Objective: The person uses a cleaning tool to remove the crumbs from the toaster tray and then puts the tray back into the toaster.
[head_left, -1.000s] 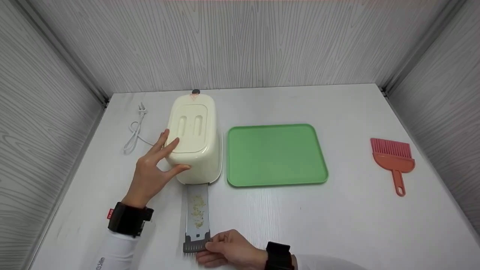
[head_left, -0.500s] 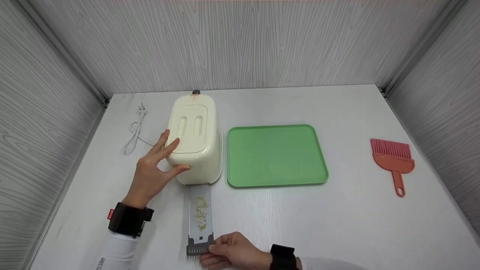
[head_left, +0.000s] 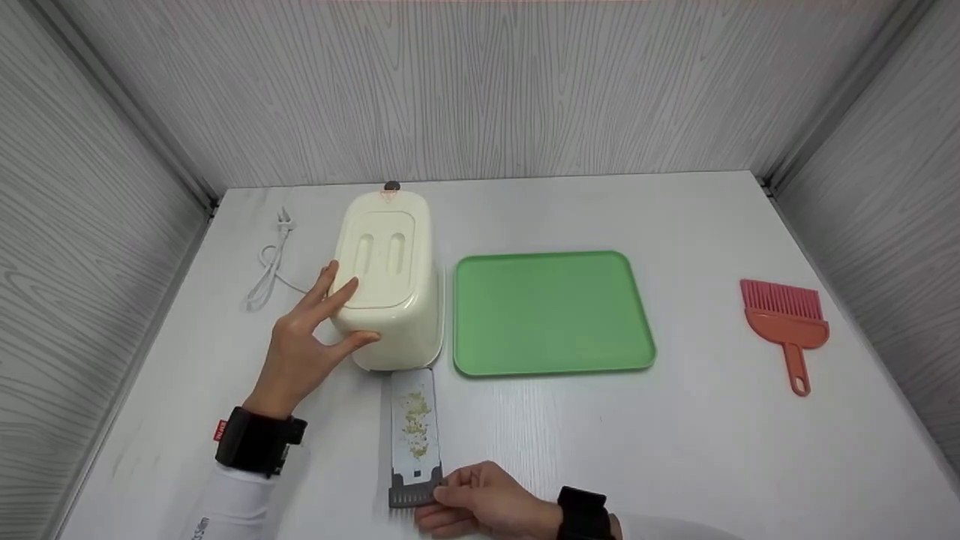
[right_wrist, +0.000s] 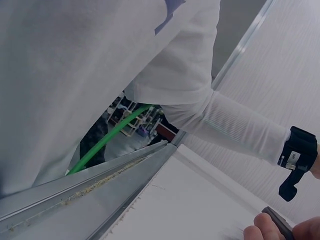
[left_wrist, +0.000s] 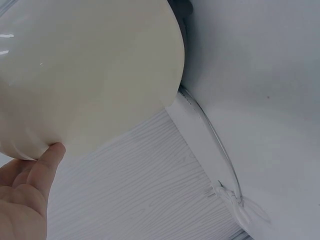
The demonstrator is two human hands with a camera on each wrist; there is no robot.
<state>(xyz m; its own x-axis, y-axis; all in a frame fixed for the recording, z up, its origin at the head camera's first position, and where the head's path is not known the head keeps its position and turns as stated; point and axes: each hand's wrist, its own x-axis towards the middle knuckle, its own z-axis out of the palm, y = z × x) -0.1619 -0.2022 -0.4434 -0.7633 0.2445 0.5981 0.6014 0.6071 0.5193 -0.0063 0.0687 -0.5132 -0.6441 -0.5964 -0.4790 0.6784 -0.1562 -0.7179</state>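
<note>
Head view: the right hand [head_left: 480, 501], lower centre of the frame, pinches the dark handle [head_left: 411, 496] of the crumb tray [head_left: 412, 381] at its right corner. The crumb tray lies at the near foot of the cream toaster [head_left: 394, 334], left of centre, and bears loose yellowish crumbs [head_left: 416, 424]. Whether its far end is free of the toaster cannot be told. Principal hazard: a one-corner pinch could let the crumb tray roll, spilling crumbs on the bench [head_left: 675, 450]. If the far end catches on the base, a jerk could scatter them likewise. The left hand [head_left: 304, 349], fingers spread apart, braces the toaster's near left corner.

Left wrist view: the toaster's wall fills the upper left, with fingertips against it at lower left. The surface appears glossy; should the fingers slip, the toaster could shift. The power cord [left_wrist: 231, 197] reaches the lower right, seemingly well apart from the fingers.

Right wrist view: the pinching fingers occupy the lower right corner. The crumbs on the crumb tray are not identifiable here, so its level cannot be verified.
</note>
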